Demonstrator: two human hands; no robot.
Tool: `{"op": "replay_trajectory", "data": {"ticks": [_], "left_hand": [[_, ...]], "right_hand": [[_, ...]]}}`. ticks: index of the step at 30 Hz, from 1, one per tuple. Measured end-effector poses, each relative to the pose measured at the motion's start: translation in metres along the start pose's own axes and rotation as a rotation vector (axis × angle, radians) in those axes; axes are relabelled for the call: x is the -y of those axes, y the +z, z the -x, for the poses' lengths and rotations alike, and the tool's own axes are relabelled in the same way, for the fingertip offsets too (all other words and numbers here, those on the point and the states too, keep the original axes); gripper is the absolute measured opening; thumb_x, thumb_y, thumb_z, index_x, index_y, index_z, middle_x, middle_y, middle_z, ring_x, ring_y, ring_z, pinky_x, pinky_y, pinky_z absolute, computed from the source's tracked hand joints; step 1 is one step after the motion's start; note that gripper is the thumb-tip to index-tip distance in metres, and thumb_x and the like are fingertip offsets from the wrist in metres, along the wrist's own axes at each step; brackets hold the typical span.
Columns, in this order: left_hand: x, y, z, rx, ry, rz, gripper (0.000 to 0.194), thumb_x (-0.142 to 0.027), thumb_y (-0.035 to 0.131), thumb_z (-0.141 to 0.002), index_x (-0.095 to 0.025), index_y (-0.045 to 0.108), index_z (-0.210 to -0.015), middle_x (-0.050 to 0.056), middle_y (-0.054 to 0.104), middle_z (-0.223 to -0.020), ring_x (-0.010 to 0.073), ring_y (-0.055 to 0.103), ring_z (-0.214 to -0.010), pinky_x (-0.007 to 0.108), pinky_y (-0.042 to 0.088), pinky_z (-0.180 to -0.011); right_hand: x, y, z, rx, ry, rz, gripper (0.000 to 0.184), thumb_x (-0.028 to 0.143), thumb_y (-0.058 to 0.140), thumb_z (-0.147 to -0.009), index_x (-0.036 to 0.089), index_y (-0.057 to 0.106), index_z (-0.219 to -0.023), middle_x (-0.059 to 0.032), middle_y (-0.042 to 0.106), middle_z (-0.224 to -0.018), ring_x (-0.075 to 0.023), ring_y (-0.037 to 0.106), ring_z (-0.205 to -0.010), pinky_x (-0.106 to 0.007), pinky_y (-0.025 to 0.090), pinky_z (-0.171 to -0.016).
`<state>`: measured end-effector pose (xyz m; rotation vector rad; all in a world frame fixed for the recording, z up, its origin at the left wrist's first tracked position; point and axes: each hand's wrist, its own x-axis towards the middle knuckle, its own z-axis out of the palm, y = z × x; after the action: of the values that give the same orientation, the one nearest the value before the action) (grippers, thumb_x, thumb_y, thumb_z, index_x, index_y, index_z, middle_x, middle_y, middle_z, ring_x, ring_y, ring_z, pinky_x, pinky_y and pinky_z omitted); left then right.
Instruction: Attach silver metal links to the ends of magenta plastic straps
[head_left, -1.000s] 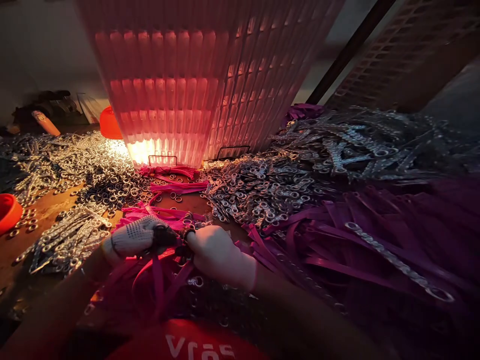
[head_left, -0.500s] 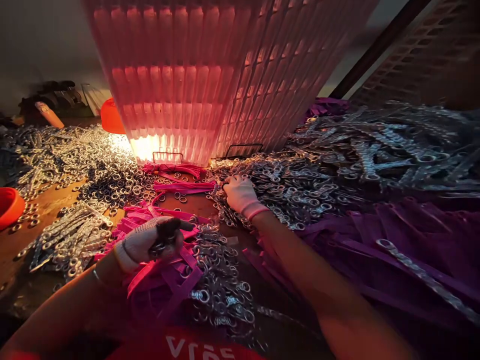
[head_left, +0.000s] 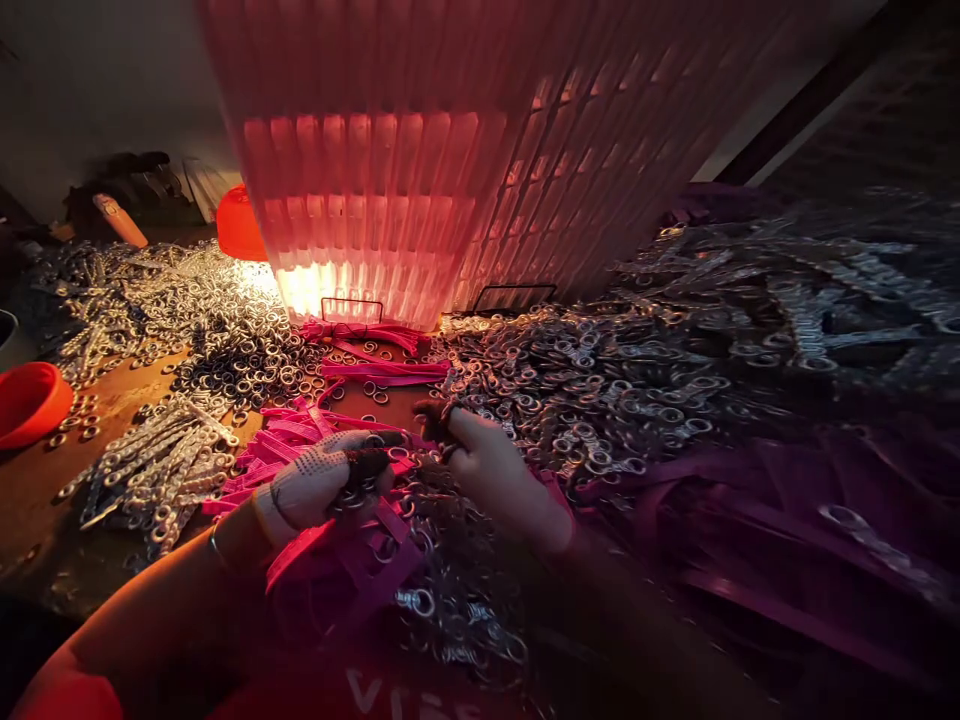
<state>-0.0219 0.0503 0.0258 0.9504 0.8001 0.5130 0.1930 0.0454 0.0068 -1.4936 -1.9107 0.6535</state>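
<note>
My left hand [head_left: 322, 480], in a pale dotted glove with dark fingertips, is curled over a bright pink strap pile [head_left: 281, 440]. Small metal rings [head_left: 358, 492] show in its closed fingers. Just to its right, my right hand [head_left: 491, 465], also in a pale glove with dark fingertips, has its fingers pinched together. Whatever lies in that pinch is too dark to make out. Below the two hands spreads a heap of silvery ringed pieces [head_left: 457, 600], partly in shadow.
Pink translucent ribbed panels [head_left: 367, 190] stand at the back, beside a glowing orange lamp shade [head_left: 241, 225]. Left are an orange bowl [head_left: 34, 405], braided silvery strips [head_left: 157, 460] and loose dark rings [head_left: 244, 365]. Purple straps [head_left: 787, 540] and a large metallic pile [head_left: 600, 375] fill the right.
My right hand has come back from the metallic pile toward my left hand. My left hand stays closed over the pink straps. The view has shifted slightly.
</note>
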Motion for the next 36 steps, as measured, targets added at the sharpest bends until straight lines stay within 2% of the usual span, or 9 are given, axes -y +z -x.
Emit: {"op": "replay_trajectory", "data": {"ticks": [4,7,13,18,21,23,25,28,36], "left_hand": [[0.009,0.011,0.001,-0.159,0.263,-0.243,0.044,-0.022,0.059,-0.086,-0.016,0.059,-0.13,0.007,0.069,-0.094,0.0141,0.063,-0.076,0.023,0.051,-0.068],[0.013,0.018,0.006,-0.278,0.401,-0.358,0.051,-0.01,0.059,-0.079,-0.018,0.061,-0.129,0.008,0.067,-0.117,0.0191,0.061,-0.103,0.027,0.049,-0.091],[0.008,0.025,0.013,-0.211,0.447,-0.397,0.056,-0.003,0.056,-0.074,-0.017,0.061,-0.129,0.008,0.063,-0.128,0.0219,0.057,-0.114,0.029,0.046,-0.1],[0.014,0.017,0.01,-0.11,0.432,-0.417,0.057,-0.006,0.055,-0.076,-0.019,0.057,-0.132,0.008,0.066,-0.116,0.0189,0.06,-0.105,0.026,0.05,-0.09],[0.007,0.012,0.014,-0.03,0.37,-0.493,0.042,-0.012,0.054,-0.081,-0.017,0.059,-0.123,0.008,0.068,-0.102,0.0157,0.062,-0.087,0.024,0.051,-0.075],[-0.002,0.01,0.018,-0.051,0.329,-0.599,0.026,-0.016,0.054,-0.082,-0.015,0.063,-0.107,0.006,0.067,-0.091,0.0126,0.06,-0.074,0.02,0.049,-0.064],[-0.011,0.008,0.02,-0.079,0.283,-0.674,0.011,-0.021,0.057,-0.082,-0.015,0.061,-0.091,0.002,0.063,-0.076,0.0094,0.054,-0.06,0.017,0.043,-0.052],[-0.017,0.003,0.018,-0.013,0.176,-0.658,0.012,-0.029,0.057,-0.083,-0.017,0.056,-0.084,-0.003,0.055,-0.059,0.007,0.044,-0.044,0.017,0.034,-0.041],[-0.005,-0.003,0.002,0.011,-0.062,-0.217,0.026,-0.038,0.061,-0.081,-0.016,0.051,-0.071,-0.004,0.046,-0.048,0.0065,0.04,-0.034,0.017,0.028,-0.034]], "right_hand": [[0.043,0.017,0.027,0.06,0.033,-0.19,0.032,0.012,0.046,-0.08,0.018,0.064,-0.106,-0.0079,0.068,-0.1,-0.0207,0.059,-0.093,-0.031,0.046,-0.084],[0.049,0.024,0.029,0.033,0.096,-0.308,0.025,0.015,0.046,-0.082,0.017,0.064,-0.099,-0.0081,0.068,-0.097,-0.0206,0.059,-0.091,-0.032,0.046,-0.084],[0.047,0.026,0.029,0.057,0.107,-0.386,0.026,0.015,0.042,-0.083,0.017,0.063,-0.099,-0.0052,0.068,-0.096,-0.0189,0.06,-0.087,-0.028,0.046,-0.076],[0.051,0.024,0.029,0.033,0.118,0.165,0.022,0.009,0.044,-0.078,0.016,0.063,-0.087,-0.0081,0.069,-0.088,-0.0182,0.059,-0.076,-0.025,0.038,-0.066],[0.055,0.017,0.028,0.13,0.06,0.441,0.022,0.01,0.048,-0.078,0.015,0.065,-0.092,-0.0106,0.071,-0.088,-0.0195,0.061,-0.076,-0.027,0.035,-0.064],[0.058,0.01,0.027,0.2,0.003,0.531,0.022,0.012,0.05,-0.079,0.014,0.066,-0.094,-0.0112,0.071,-0.088,-0.0204,0.062,-0.076,-0.028,0.033,-0.063],[0.06,0.003,0.026,0.246,-0.06,0.566,0.022,0.012,0.051,-0.079,0.014,0.066,-0.095,-0.0108,0.071,-0.087,-0.0206,0.063,-0.076,-0.029,0.031,-0.061],[0.061,-0.003,0.024,0.266,-0.122,0.57,0.021,0.012,0.052,-0.077,0.015,0.067,-0.093,-0.0098,0.071,-0.086,-0.0202,0.063,-0.074,-0.03,0.028,-0.06],[0.043,0.006,0.024,0.164,-0.104,0.323,0.012,0.018,0.053,-0.077,0.018,0.062,-0.068,-0.0038,0.066,-0.067,-0.0142,0.054,-0.06,-0.026,0.026,-0.055]]}}
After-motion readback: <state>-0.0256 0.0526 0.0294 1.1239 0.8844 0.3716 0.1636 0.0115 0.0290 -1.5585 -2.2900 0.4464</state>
